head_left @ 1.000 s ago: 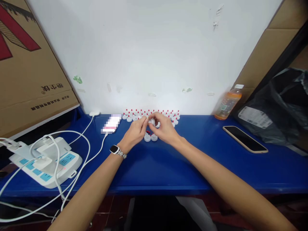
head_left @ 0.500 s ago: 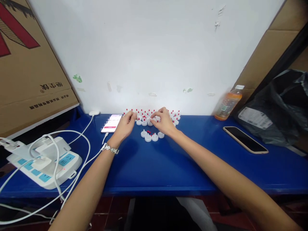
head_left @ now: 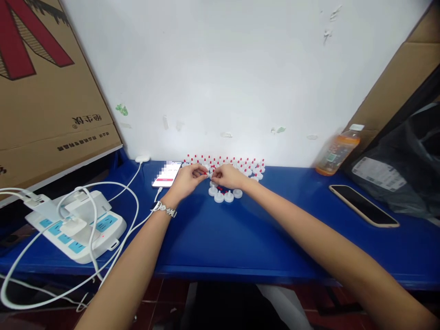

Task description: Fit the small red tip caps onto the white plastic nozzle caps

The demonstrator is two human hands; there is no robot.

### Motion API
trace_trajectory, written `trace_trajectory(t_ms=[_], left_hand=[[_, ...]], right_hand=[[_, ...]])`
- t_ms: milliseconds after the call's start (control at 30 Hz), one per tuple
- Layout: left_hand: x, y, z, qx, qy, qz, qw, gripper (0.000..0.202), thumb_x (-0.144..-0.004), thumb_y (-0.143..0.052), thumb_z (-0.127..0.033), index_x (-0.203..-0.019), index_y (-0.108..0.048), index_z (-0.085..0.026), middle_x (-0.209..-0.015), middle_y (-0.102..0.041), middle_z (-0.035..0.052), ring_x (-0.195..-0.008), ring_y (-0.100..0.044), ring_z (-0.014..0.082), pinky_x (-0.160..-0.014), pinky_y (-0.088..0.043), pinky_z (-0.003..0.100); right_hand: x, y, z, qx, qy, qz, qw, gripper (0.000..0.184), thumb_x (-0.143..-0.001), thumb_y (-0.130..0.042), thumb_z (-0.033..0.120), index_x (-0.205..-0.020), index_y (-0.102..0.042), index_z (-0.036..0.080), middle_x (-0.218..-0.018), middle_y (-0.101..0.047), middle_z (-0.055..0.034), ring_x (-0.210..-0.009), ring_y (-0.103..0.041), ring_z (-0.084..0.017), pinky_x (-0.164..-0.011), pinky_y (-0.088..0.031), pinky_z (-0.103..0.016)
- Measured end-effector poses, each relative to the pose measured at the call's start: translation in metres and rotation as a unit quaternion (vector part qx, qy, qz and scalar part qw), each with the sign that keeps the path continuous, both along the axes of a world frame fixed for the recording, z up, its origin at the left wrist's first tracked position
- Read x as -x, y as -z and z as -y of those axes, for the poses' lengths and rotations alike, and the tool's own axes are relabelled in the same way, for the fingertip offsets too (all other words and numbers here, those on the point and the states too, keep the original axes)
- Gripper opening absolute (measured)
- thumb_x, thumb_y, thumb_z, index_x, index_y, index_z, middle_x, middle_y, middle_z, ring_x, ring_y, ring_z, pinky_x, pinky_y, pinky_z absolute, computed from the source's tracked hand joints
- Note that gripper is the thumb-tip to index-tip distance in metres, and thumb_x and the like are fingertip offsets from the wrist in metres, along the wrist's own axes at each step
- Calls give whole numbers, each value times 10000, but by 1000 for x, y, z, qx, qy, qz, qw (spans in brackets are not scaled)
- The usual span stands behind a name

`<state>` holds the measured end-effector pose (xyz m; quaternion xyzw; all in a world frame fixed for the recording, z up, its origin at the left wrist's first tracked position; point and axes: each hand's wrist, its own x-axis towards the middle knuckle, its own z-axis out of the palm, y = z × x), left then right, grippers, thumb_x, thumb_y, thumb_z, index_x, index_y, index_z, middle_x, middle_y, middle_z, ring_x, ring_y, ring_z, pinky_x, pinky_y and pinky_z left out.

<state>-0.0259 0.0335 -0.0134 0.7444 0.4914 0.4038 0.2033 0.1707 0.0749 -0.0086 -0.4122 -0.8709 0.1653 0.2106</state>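
Small red tip (head_left: 205,173) over the tabletop (head_left: 223,238), my left grip (head_left: 187,180) pinched on it. My right grip (head_left: 228,176) curls just beside; can't tell whether it holds anything. White caps (head_left: 219,197) near, some hidden behind my fingers. Bottle (head_left: 337,153) contains orange liquid. Dark bag (head_left: 409,156): cut off, contents unclear.

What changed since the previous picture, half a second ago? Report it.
The right hand has moved left, bringing the hands closer together; a red tip now shows at the left hand, its grip unclear. The orange bottle, beige-edged phone and nearest white caps stayed put.
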Motion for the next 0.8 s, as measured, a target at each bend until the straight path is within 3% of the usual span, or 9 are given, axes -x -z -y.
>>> trace_trajectory(t_ms=[167,367,500,633,800], left_hand=[[-14,-1,8,-30,9,41,999,191,-799,-710,-284,-951,-666,-176,-850,-708,41,-749,-633,153,-692,-496,283],[-36,-3,18,-68,20,53,996,248,-797,-691,-203,-1006,-558,-200,-847,-689,6,-735,-633,135,-672,-494,260],[-43,-2,20,-96,25,15,995,211,-820,-679,-202,-997,-564,-208,-850,-680,7,-765,-639,142,-696,-503,267],[-47,-1,20,-115,17,-23,993,249,-836,-665,-177,-1053,-551,-221,-883,-696,10,-808,-661,155,-723,-509,280],[-52,-4,18,-139,-1,-68,988,250,-846,-674,-183,-1057,-546,-223,-867,-699,12,-807,-668,166,-723,-502,295]], right_hand=[[-6,-4,13,-16,31,-119,992,250,-906,-597,370,-886,-697,142,-655,-673,-20,-593,-571,-123,-577,-386,-237],[-17,-6,30,85,-11,-242,966,317,-827,-676,463,-808,-643,148,-719,-693,-36,-630,-598,-130,-584,-432,-235],[-26,-7,38,56,6,-243,968,284,-836,-665,428,-756,-638,157,-710,-695,-32,-654,-609,-137,-615,-448,-241],[-29,-9,45,-10,20,-212,977,180,-850,-617,297,-727,-639,168,-703,-694,-16,-679,-624,-138,-635,-449,-239],[-30,-7,39,94,47,-279,955,94,-794,-652,227,-751,-684,150,-709,-724,-47,-664,-663,-155,-619,-474,-245]])
